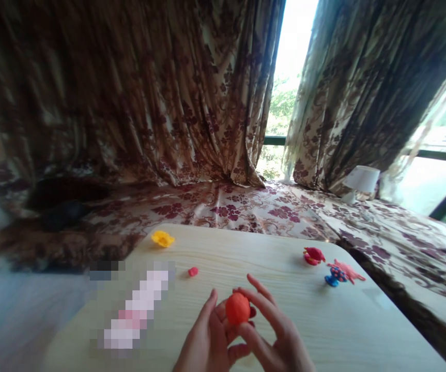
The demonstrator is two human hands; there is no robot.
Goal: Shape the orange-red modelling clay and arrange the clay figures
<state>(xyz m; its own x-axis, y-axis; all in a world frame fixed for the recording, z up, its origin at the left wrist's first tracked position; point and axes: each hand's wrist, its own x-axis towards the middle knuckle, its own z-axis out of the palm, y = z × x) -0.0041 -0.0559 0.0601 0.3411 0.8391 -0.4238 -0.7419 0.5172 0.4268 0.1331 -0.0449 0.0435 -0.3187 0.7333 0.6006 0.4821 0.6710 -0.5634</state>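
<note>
A round orange-red ball of what looks like modelling clay [238, 309] sits between my two hands above the table's near part. My left hand [209, 333] supports it from the left and below, its thumb pointing up and apart from the ball. My right hand [275, 330] holds the ball from the right between thumb and fingers, with one finger stretched out above. The left fingertips are partly hidden behind the ball and the right hand. Beyond the hands, a small pinkish-red lump [193, 271] lies on the pale wooden table [223, 253].
A yellow flower-like piece [163, 238] lies at the far left corner. Toward the right are a dark red piece [313, 256], a blue piece with a dotted top [335, 275] and a flat pink piece [349, 271]. A blurred-out object [137, 310] is at left. A white lamp [362, 179] stands beyond.
</note>
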